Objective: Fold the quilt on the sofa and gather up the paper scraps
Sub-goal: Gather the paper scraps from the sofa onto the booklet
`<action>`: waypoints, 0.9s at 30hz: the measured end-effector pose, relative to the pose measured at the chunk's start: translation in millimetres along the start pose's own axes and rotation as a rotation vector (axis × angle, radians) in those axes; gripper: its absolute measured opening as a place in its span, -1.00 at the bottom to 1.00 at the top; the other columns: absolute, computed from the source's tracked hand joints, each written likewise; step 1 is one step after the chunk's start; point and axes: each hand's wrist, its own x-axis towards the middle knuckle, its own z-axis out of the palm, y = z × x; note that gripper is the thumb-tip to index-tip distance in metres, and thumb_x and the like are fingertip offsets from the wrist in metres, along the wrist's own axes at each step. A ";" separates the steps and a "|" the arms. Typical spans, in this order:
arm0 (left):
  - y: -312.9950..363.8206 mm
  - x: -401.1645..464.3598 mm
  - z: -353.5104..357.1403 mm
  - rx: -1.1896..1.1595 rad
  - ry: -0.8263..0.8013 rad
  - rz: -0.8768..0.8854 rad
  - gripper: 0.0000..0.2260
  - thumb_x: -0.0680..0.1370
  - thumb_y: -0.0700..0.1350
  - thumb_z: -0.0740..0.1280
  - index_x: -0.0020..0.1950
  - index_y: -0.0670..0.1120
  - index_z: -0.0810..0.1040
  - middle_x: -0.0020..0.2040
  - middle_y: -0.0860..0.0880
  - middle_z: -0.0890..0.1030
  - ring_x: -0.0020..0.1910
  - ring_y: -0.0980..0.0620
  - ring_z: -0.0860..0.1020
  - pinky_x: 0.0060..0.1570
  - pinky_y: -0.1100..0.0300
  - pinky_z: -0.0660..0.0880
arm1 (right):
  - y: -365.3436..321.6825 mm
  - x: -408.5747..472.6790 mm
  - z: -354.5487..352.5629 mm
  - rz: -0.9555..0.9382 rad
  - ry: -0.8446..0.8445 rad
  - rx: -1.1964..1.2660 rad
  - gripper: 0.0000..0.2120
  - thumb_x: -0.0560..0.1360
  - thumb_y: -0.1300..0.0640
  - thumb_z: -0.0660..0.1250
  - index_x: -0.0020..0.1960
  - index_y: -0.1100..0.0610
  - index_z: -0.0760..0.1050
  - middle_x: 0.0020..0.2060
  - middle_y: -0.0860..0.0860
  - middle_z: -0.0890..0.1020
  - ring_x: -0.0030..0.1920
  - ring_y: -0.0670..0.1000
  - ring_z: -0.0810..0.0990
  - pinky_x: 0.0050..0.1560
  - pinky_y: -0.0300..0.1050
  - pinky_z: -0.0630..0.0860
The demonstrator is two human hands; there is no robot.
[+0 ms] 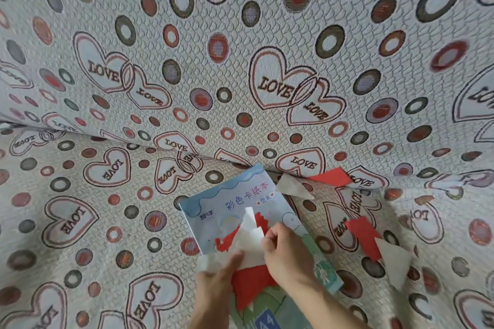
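- Both hands sit nearest, low in the view, over a card pad [235, 203] lying flat on the sofa seat.
- Left hand [217, 279]: its fingers lie fairly straight on a white scrap [213, 260] at the pad's left edge, pressing it rather than curling round it.
- Under both hands, a large red piece of paper [252, 287] lies on the pad's lower part.
- Right hand [287, 255]: thumb and fingers pinch a crumpled white paper scrap [251, 232] over the middle of the pad's cover.
- Further right, loose scraps lie on the sofa cover [107, 222]: a pale triangle [292, 187] and a red piece [331, 177] at the crease below the backrest, then a red strip [365, 236] touching another pale triangle [395, 262] on the seat, apart from the pad.
- Hearts reading LOVE and coloured rings pattern the cover across seat and backrest.
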 end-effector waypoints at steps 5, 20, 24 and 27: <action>-0.2 -0.3 0.0 -0.004 -0.036 0.031 -0.68 0.33 -0.18 0.52 0.04 -0.27 0.66 -0.07 -0.30 0.69 -0.04 -0.32 0.66 0.08 -0.28 0.56 | 2.2 1.5 1.5 -0.078 -0.080 0.005 -0.90 0.54 0.00 0.22 -0.12 0.00 0.43 -0.18 -0.15 0.56 -0.16 -0.08 0.55 -0.23 -0.16 0.44; -5.2 9.1 -0.7 -0.190 0.042 -0.084 -0.63 0.27 -0.23 0.59 0.03 -0.23 0.64 -0.04 -0.41 0.64 -0.03 -0.47 0.62 0.00 -0.49 0.47 | 39.3 99.8 -47.0 -0.218 0.255 -0.502 -0.50 0.45 0.03 0.35 0.36 0.05 0.37 0.24 0.01 0.52 0.24 0.11 0.40 0.14 0.05 0.37; -11.5 12.2 -1.8 -0.218 0.028 -0.141 -0.66 0.27 -0.22 0.61 0.00 -0.16 0.66 -0.01 -0.47 0.61 -0.04 -0.56 0.57 -0.03 -0.55 0.42 | 33.4 109.5 -48.0 -0.238 0.331 -0.483 -0.71 0.53 0.02 0.28 0.24 0.00 0.51 0.10 -0.01 0.64 0.18 0.08 0.49 0.08 -0.01 0.29; -14.1 13.9 -3.5 -0.220 0.040 -0.178 -0.56 0.21 -0.16 0.66 0.03 -0.17 0.65 0.01 -0.47 0.60 -0.02 -0.56 0.57 0.01 -0.52 0.43 | 39.0 111.6 -52.4 -0.269 0.426 -0.454 -0.85 0.54 0.06 0.28 -0.01 0.06 0.61 -0.08 -0.01 0.68 0.03 0.09 0.54 -0.07 -0.04 0.21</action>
